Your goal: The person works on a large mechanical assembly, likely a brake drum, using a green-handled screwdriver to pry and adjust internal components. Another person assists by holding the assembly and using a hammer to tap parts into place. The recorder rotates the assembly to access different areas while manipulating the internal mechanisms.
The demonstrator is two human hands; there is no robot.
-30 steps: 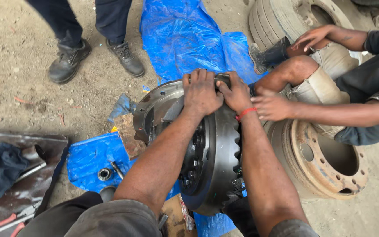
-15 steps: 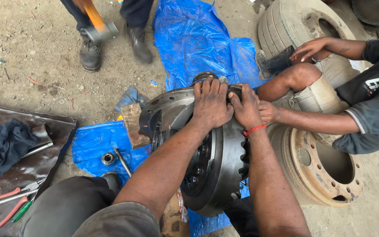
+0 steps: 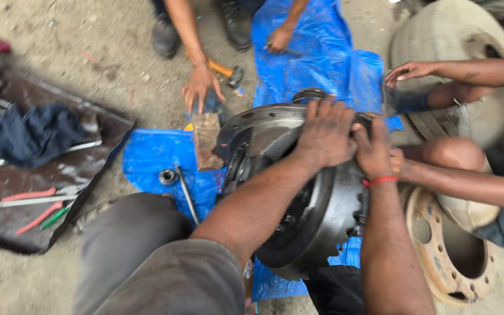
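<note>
Gear housing [image 3: 298, 221] under both palms, left hand [image 3: 325, 134], right hand [image 3: 374, 149], gripping its top.

Counted: gear housing [image 3: 298, 198] 1 | wheel rims [image 3: 450, 256] 1 | tyres [image 3: 438, 46] 1 | hammers [image 3: 228, 71] 1 | wooden blocks [image 3: 207, 140] 1

Dusty ground [image 3: 88, 52] carries a blue tarp [image 3: 316, 52]; a dark sheet [image 3: 59, 175]; perhaps rusty wheel rims [image 3: 456, 256].

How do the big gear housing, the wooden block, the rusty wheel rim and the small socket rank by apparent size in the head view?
1. gear housing, though nearest the camera
2. rusty wheel rim, partly cut off
3. wooden block
4. socket
</note>
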